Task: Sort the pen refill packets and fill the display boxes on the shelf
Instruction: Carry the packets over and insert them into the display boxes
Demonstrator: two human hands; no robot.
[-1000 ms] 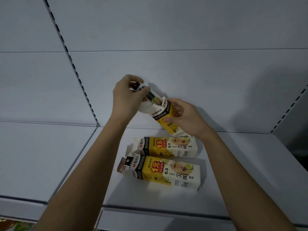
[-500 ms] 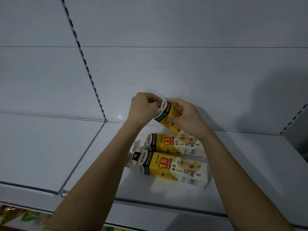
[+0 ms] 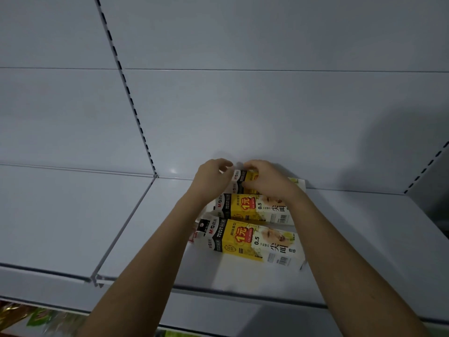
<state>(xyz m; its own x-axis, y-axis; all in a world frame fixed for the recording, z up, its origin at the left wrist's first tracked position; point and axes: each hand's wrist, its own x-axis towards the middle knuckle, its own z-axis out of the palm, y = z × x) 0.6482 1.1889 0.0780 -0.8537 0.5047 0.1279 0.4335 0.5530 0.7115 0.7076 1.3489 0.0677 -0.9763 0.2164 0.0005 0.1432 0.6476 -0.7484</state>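
At the back of the shelf (image 3: 364, 239), the left hand (image 3: 211, 177) and right hand (image 3: 266, 178) grip the rear box (image 3: 243, 176) with curled fingers. Two more boxes (image 3: 252, 242) lie just in front.

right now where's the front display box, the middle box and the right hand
front display box (image 3: 252, 240): head view, on its yellow printed top face
middle box (image 3: 252, 206): head view, on its yellow top face
right hand (image 3: 266, 181): head view, on the back of the hand
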